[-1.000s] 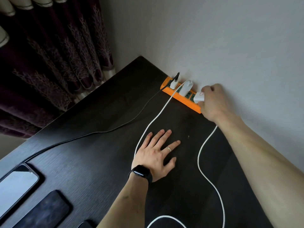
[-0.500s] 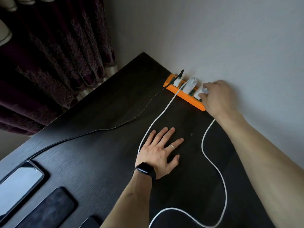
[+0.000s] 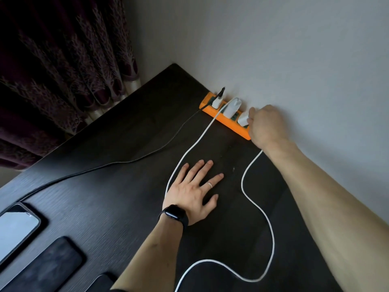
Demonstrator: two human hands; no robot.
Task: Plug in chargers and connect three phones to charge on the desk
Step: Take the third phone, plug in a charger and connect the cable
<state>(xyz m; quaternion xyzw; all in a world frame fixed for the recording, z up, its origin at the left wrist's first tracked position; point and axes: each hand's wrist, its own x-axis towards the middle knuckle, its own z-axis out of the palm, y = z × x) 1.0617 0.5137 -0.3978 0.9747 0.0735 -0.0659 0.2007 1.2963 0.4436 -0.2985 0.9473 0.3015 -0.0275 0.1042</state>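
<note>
Right hand (image 3: 265,125) gripping third charger (image 3: 243,120) in orange power strip (image 3: 226,121); left hand (image 3: 192,191) flat, splayed on surface (image 3: 109,186). Near strip, three chargers seated; phones (image 3: 16,228) unconnected.

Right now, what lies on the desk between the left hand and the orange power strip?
In the head view, only bare dark desk separates the left hand from the orange power strip; the white cable runs alongside.

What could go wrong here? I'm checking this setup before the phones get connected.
1. The right hand is pressing the third charger into the orange strip, which sits loose by the wall and may slide.
2. The white cable loops under the right arm; a pull-back could snag it.
3. The left hand lies on the other white cable.
</note>
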